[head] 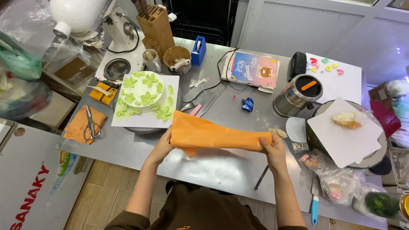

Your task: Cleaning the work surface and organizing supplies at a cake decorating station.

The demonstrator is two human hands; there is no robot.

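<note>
1. Scissors lay on an orange rag at the table's left edge, out of the way.
2. The white cake with green flowers sat on its board toward the back left.
3. The left hand pinched the orange cloth's left end, fingers closed.
4. The right hand clamped the right end, stretching it taut above the front edge.

Orange cloth hides left hand fingers (mostly)

Single head view, looking steeply down, forward across steel table; close range, no second view.
</note>
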